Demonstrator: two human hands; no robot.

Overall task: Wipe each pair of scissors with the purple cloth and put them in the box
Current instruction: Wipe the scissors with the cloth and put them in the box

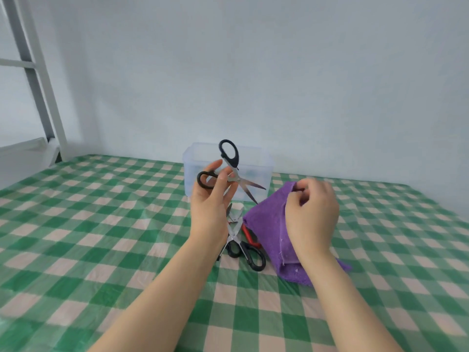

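Observation:
My left hand [212, 199] holds a pair of black-handled scissors [229, 162] up in the air, blades spread open and pointing right. Just behind them stands the clear plastic box [264, 165]. My right hand [311, 214] pinches the top edge of the purple cloth [266, 222], which hangs down to the table. Below my left hand lie more scissors on the table: a black-handled pair [250, 252] and a red-handled pair [250, 236], partly hidden by the cloth.
The table carries a green and white checked cover [101, 224]. A pale wall rises right behind the box. A grey metal frame [38, 80] stands at the far left.

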